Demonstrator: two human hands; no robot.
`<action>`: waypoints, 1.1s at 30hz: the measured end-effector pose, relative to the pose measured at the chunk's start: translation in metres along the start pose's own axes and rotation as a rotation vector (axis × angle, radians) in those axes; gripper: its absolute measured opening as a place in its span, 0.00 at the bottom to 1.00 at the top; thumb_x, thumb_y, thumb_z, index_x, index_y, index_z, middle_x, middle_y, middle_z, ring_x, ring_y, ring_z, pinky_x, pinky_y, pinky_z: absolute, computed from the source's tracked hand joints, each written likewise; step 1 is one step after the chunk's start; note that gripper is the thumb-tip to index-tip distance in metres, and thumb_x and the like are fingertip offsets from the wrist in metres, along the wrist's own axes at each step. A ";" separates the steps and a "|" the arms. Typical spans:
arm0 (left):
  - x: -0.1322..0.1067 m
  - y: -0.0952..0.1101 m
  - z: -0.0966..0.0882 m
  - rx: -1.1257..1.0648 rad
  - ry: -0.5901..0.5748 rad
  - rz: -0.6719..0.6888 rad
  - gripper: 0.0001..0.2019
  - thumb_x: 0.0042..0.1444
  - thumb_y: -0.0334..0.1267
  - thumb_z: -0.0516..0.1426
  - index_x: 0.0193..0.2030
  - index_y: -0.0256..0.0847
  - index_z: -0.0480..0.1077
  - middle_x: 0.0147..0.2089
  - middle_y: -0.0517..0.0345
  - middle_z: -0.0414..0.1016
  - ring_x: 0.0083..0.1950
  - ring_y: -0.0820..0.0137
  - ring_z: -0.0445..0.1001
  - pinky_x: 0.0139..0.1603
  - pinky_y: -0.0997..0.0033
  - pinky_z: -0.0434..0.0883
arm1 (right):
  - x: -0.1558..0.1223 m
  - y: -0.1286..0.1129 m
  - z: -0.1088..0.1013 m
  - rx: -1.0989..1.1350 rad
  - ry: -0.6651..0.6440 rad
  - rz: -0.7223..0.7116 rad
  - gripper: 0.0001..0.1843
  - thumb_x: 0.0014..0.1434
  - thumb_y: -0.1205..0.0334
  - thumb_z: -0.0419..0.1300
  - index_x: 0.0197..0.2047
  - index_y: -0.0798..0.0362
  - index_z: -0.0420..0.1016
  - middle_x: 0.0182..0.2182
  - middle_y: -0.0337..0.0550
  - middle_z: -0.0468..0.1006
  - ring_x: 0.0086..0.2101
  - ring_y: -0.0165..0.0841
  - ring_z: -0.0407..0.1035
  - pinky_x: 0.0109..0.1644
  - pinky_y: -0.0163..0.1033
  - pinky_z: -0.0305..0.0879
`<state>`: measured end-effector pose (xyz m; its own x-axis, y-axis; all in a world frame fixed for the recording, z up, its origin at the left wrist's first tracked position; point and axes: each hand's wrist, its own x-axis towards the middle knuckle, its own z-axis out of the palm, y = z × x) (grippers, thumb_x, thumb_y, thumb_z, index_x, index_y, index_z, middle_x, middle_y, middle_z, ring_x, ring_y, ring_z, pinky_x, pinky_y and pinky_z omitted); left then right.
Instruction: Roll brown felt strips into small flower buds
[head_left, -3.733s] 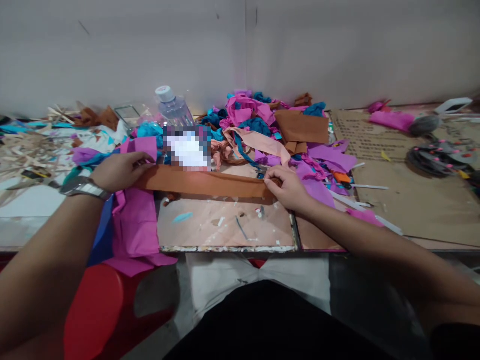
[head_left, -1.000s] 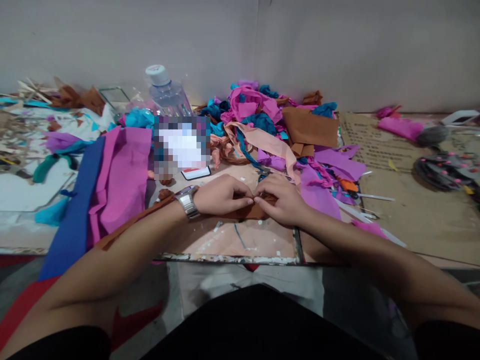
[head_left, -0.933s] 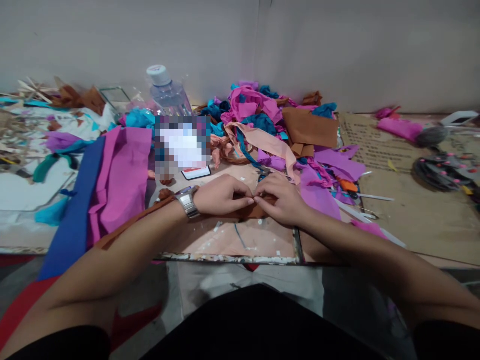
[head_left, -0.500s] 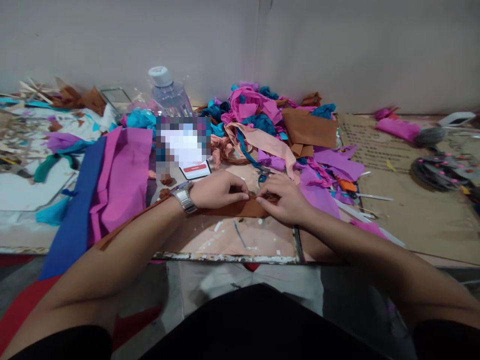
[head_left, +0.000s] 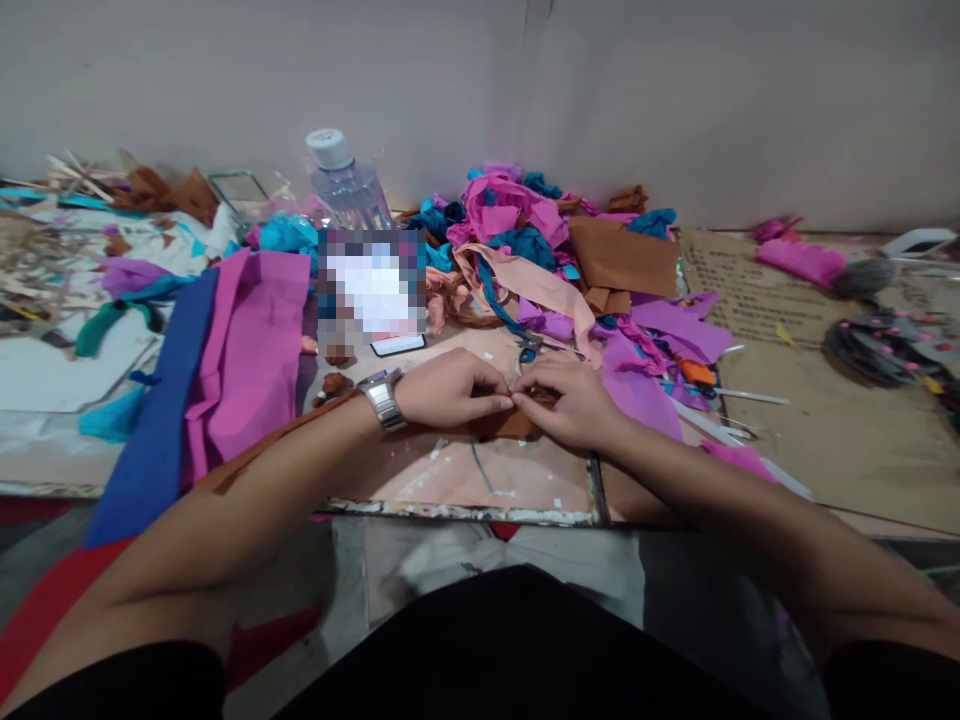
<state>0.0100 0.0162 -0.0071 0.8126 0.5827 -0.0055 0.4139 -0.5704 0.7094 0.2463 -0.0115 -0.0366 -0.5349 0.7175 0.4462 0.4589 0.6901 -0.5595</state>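
Observation:
Both hands meet over the table, pinching a strip of brown crepe paper (head_left: 510, 424). My left hand (head_left: 454, 388), with a metal watch (head_left: 385, 400) on its wrist, has thumb and fingers closed on the strip's upper edge. Touching it fingertip to fingertip, my right hand (head_left: 574, 400) is closed on the gathered part of the brown paper, partly hidden under its fingers. The strip's long tail (head_left: 255, 455) runs left beneath my left forearm. Just beyond the hands lies a small tool with a blue loop (head_left: 528, 355), too blurred to name.
Behind the hands is a heap of pink, blue and peach crepe paper (head_left: 517, 205). A water bottle (head_left: 349, 190) stands behind a phone (head_left: 399, 345). Pink sheets (head_left: 259, 340) and a blue sheet (head_left: 154, 420) lie left. A dark pincushion-like object (head_left: 870, 345) sits on cardboard (head_left: 787, 430) at right.
My left hand has slid slightly right along the brown strip, so its fingertips now meet those of my right hand. The right hand stays almost in place.

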 end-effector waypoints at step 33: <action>0.000 -0.004 -0.004 -0.160 -0.065 -0.081 0.13 0.64 0.40 0.54 0.35 0.36 0.76 0.27 0.63 0.68 0.29 0.76 0.62 0.32 0.75 0.59 | -0.005 -0.003 -0.002 -0.157 0.014 -0.140 0.06 0.65 0.66 0.64 0.44 0.47 0.80 0.34 0.37 0.85 0.36 0.36 0.74 0.52 0.50 0.59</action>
<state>0.0065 0.0210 -0.0075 0.8065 0.5812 -0.1086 0.4123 -0.4211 0.8079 0.2491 -0.0168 -0.0363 -0.5918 0.6143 0.5220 0.4864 0.7885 -0.3764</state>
